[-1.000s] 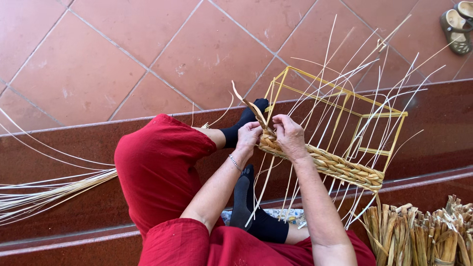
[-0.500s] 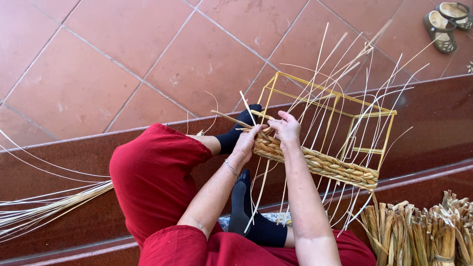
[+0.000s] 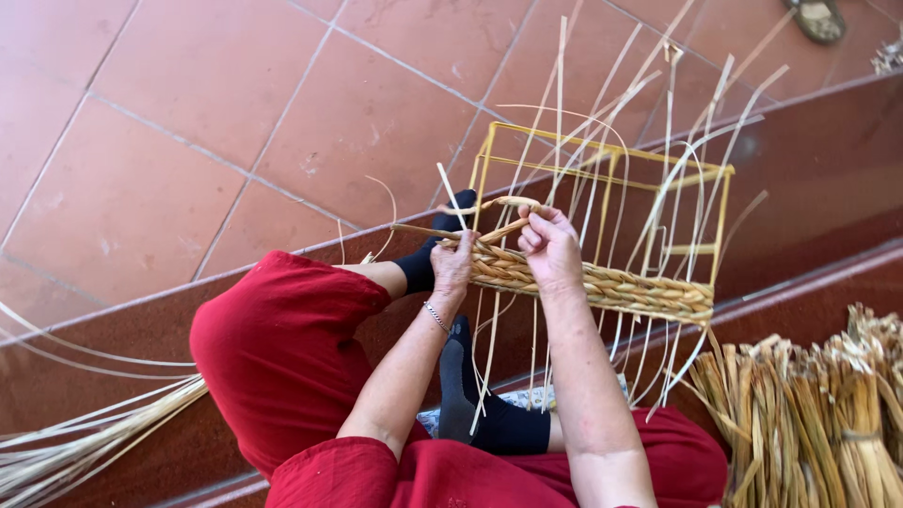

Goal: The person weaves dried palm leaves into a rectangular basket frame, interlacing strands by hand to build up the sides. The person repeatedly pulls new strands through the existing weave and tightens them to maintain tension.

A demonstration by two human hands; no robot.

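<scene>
- The basket point(image 3: 602, 282) rests on its side near the person's feet, over the red step point(image 3: 809, 169). A yellow frame point(image 3: 602, 155) holds its shape, and thin stakes point(image 3: 562, 85) stick up and out from it.
- The left hand point(image 3: 453, 268) sits at the corner of the woven band. Its fingers are closed, pinching a flat strand point(image 3: 423, 231) against the weave.
- The right hand point(image 3: 550, 246) is just beside it, on the band. Its fingers are curled shut on the same strand where it bends over.
- To do this bit well, I think the left hand should keep the corner pressed tight, so the weave does not slip loose.
- The right hand should pull the strand snug, but not so hard that it snaps or bends a stake.
- The strand should go in front of one stake and behind the next one. Skipping one would leave a hole.
- Each new row should be pushed down close to the row under it, so the band stays even.
- The basket should stay steady against the legs point(image 3: 292, 348) while the hands work.
- More strands point(image 3: 85, 442) lie on the step to the left, and tied bundles point(image 3: 818, 414) stand to the right, near enough to reach.
</scene>
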